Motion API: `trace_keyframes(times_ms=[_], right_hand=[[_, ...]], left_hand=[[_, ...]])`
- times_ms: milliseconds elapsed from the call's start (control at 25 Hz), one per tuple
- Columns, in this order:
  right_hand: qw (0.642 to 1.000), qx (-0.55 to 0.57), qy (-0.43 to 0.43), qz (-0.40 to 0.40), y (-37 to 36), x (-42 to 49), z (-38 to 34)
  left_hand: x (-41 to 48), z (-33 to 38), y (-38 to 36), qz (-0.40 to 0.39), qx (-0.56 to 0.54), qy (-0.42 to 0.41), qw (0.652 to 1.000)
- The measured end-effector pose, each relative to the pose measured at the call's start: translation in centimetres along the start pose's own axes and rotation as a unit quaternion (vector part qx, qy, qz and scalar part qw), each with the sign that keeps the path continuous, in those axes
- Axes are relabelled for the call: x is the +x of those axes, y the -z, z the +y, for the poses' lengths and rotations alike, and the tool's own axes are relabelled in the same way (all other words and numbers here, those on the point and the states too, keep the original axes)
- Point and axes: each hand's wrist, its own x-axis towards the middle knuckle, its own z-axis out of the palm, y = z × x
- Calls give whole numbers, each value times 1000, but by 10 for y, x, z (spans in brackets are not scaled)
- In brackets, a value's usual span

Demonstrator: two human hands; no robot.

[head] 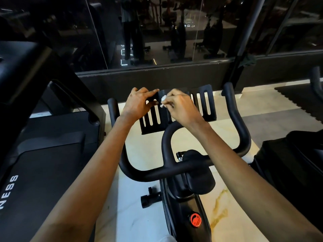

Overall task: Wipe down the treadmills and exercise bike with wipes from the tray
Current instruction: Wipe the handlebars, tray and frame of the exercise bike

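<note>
A black exercise bike (185,172) stands below me, with curved handlebars and a slotted black device holder (206,105) at its front. My right hand (181,107) pinches a small crumpled white wipe (163,100) against the middle of the holder. My left hand (139,103) grips the holder's left part, thumb under and fingers over its top edge. A treadmill (43,154) with white lettering on its belt stands to the left.
A glass wall (157,32) with dark reflections runs behind the bike above a black ledge. The floor is pale marble tile (143,215). A black bag or seat (288,154) sits at the right. The bike's red knob (195,220) shows low on the frame.
</note>
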Motion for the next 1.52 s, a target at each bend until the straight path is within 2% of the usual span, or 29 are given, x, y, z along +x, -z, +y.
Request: trace_keyframes(times_ms=[240, 320, 400, 440, 560, 600, 640, 720, 880, 1120, 1280, 1440, 1520], right_hand=[[989, -87, 32, -119, -13, -9, 0], [985, -53, 50, -157, 0, -15, 3], [986, 16, 16, -162, 15, -19, 10], [991, 44, -11, -127, 22, -20, 17], [987, 57, -107, 104, 32, -10, 45], [979, 54, -124, 153, 31, -4, 48], [977, 45, -124, 167, 28, 3, 45], [986, 15, -93, 140, 15, 10, 36], [989, 5, -66, 135, 5, -1, 36], [993, -26, -74, 93, 9, -17, 40], [993, 8, -97, 68, 11, -29, 41], [992, 14, -120, -20, 23, -39, 38], [992, 8, -121, -36, 25, -40, 37]], left_hand=[[-2, 1, 1, 3, -10, 8, 1000], [-4, 7, 8, -3, -14, 18, 1000], [-4, 11, 16, -24, 3, 34, 999], [-3, 12, 18, -32, 13, 39, 999], [-1, 20, 21, 8, -19, 29, 999], [0, 24, 20, 30, -40, 14, 999], [1, 29, 17, 42, -56, -3, 998], [4, 39, 9, 41, -91, -18, 995], [5, 49, 8, 10, -188, 16, 982], [3, 51, 8, 13, -142, 10, 990], [2, 49, 6, 17, -151, 23, 988], [2, 50, 5, 17, -151, 19, 988], [3, 50, 4, 21, -147, 20, 989]])
